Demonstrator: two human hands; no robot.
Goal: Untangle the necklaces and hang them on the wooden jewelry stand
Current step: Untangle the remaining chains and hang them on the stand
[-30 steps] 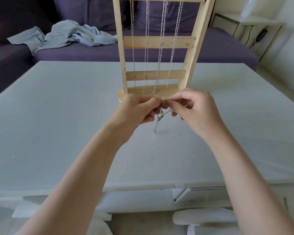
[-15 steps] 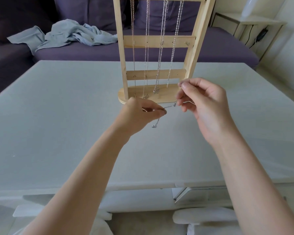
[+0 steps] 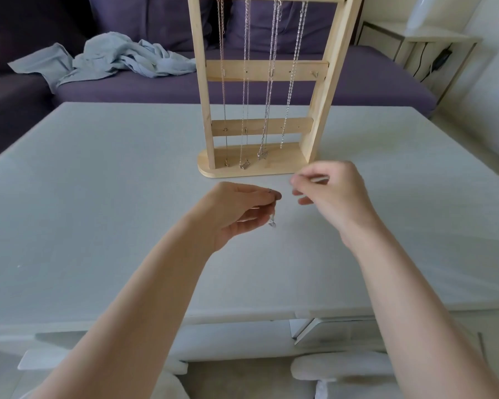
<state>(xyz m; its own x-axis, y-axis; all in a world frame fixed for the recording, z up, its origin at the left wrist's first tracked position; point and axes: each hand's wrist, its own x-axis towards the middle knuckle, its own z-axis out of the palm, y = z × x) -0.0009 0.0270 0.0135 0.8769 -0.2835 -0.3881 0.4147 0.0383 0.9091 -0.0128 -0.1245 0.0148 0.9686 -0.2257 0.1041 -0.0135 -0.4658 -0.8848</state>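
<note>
Necklace (image 3: 272, 221), its pendant dangling above the table (image 3: 98, 226), is pinched in the left hand (image 3: 236, 210), the right hand (image 3: 332, 191) blurred, grip unclear; untangling seems nearly done, next lifting it onto the wooden jewelry stand (image 3: 267, 70)

Ahead of my hands the wooden stand (image 3: 267, 82) blocks the middle of the tabletop (image 3: 98, 197), its base (image 3: 251, 168) just beyond my right hand (image 3: 333, 194). Four chains (image 3: 267, 82) hang between its posts, closing that gap. To the left and right of the stand the tabletop lies open. Between my left hand (image 3: 236, 211) and my right hand there is a narrow gap.
</note>
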